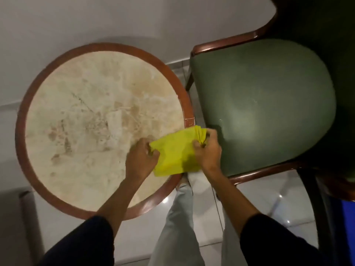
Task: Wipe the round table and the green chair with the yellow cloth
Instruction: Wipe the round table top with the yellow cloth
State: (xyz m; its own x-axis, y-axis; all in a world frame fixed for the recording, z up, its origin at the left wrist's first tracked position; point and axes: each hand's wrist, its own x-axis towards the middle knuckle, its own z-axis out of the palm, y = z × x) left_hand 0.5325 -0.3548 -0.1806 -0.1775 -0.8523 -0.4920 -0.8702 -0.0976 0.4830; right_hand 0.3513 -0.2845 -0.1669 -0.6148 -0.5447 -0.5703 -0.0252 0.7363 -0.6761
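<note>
From the head view, the person is standing over the round desk (pixel 57 104), its pale marbled top ringed by a reddish wood rim. Both hands are gripping the yellow cloth (pixel 174 152), which is lying stretched over the desk's right edge, next to the green chair (pixel 265 104). The left hand (pixel 142 158) is pinching the cloth's left corner with curled fingers, and the right hand (pixel 208 150) is bunching its upper right end in a closed grip. The chair is sitting just beside the desk on the tiled floor (pixel 259 200), its seat bare
</note>
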